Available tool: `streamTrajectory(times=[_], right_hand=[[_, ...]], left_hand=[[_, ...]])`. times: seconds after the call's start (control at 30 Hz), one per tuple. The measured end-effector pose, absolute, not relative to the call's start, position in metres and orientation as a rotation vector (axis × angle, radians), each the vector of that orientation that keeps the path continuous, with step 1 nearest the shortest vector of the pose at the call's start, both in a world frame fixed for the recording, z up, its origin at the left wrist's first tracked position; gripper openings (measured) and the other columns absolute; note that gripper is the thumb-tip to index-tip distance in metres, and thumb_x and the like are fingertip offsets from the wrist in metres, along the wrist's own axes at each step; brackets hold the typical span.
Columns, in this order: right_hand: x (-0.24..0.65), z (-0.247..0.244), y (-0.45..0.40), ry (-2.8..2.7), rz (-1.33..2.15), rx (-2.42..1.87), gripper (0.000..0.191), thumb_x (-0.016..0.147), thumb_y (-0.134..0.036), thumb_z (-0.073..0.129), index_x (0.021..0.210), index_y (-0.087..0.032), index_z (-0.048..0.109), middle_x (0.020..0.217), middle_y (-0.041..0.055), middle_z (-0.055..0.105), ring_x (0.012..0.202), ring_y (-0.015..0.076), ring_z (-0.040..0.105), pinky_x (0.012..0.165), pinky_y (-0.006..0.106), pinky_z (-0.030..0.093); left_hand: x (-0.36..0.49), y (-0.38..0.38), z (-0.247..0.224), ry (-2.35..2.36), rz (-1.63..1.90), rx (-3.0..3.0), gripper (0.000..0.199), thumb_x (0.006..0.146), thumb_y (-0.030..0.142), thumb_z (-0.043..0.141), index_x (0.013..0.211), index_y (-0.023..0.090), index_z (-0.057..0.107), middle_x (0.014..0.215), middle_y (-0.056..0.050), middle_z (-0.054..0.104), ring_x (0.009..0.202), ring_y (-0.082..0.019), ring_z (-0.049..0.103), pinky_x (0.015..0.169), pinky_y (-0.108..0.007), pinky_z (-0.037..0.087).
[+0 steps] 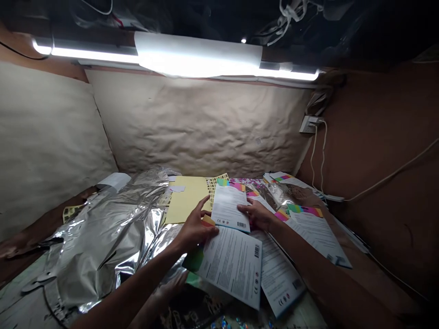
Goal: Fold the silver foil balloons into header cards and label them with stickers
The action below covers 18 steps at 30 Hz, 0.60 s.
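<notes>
My right hand pinches the right edge of a white printed card packet, its top strip multicoloured and a barcode at the lower right. My left hand grips a second white printed packet at its upper left, thumb on top. That packet is turned sideways, tilted in front of me, with green showing at its left end. The left index finger points up beside the first packet. Beneath the second one, a third packet lies partly covered. More coloured-header packets lie right of my right forearm.
Crumpled silver foil sheeting covers the left side. A yellow sheet lies behind my hands, near sticker sheets with small dark squares. Scissors rest at the lower left. A wall socket with white cables is at right, under a lit tube lamp.
</notes>
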State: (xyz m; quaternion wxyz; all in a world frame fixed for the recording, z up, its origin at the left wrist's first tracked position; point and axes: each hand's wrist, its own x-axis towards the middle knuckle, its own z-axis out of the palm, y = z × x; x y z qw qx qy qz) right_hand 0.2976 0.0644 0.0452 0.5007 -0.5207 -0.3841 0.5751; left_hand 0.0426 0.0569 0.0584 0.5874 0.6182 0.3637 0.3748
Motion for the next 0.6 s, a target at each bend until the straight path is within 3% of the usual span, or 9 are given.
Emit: streamTrajectory(times=[0.07, 0.17, 0.3, 0.47, 0.6], right_hand=[[0.300, 0.050, 0.068, -0.946, 1.421, -1.155, 0.066, 0.055, -0.023, 0.090, 0.114, -0.016, 0.062, 0.099, 0.0124, 0.073, 0.075, 0.0242, 0.071, 0.056, 0.033, 0.060], [0.299, 0.057, 0.073, -0.964, 1.395, -0.979, 0.049, 0.056, -0.023, 0.089, 0.099, -0.015, 0.068, 0.097, 0.0109, 0.075, 0.090, 0.0255, 0.071, 0.070, 0.033, 0.061], [0.309, 0.070, 0.079, -0.897, 1.204, -0.773, 0.041, 0.062, -0.026, 0.084, 0.100, -0.022, 0.067, 0.100, 0.0036, 0.075, 0.105, 0.0250, 0.067, 0.084, 0.035, 0.060], [0.330, 0.081, 0.071, -0.837, 1.246, -0.641, 0.028, 0.072, -0.026, 0.075, 0.099, -0.024, 0.069, 0.105, 0.0047, 0.075, 0.109, 0.0283, 0.067, 0.090, 0.044, 0.058], [0.304, 0.074, 0.055, -1.104, 1.445, -0.570, 0.028, 0.066, -0.019, 0.080, 0.093, -0.022, 0.071, 0.098, 0.0055, 0.076, 0.108, 0.0304, 0.067, 0.093, 0.043, 0.055]], left_hand=[[0.033, 0.064, 0.070, 0.849, 0.833, 1.531, 0.112, 0.061, 0.011, 0.083, 0.153, 0.031, 0.023, 0.112, -0.011, 0.065, 0.083, -0.022, 0.070, 0.071, -0.034, 0.057], [0.016, 0.080, 0.090, 0.920, 0.767, 1.718, 0.105, 0.063, 0.014, 0.081, 0.152, 0.031, 0.029, 0.117, -0.012, 0.065, 0.070, -0.015, 0.065, 0.062, -0.028, 0.053], [-0.009, 0.100, 0.115, 0.880, 0.651, 1.718, 0.080, 0.076, 0.025, 0.071, 0.149, 0.020, 0.038, 0.115, -0.016, 0.067, 0.064, -0.011, 0.058, 0.054, -0.022, 0.044], [-0.026, 0.115, 0.129, 0.820, 0.614, 1.595, 0.081, 0.079, 0.030, 0.073, 0.149, 0.016, 0.035, 0.112, -0.019, 0.069, 0.070, -0.014, 0.061, 0.052, -0.020, 0.040], [-0.010, 0.118, 0.134, 0.768, 0.607, 1.589, 0.079, 0.079, 0.035, 0.075, 0.146, 0.017, 0.040, 0.110, -0.018, 0.069, 0.067, -0.014, 0.061, 0.052, -0.022, 0.042]])
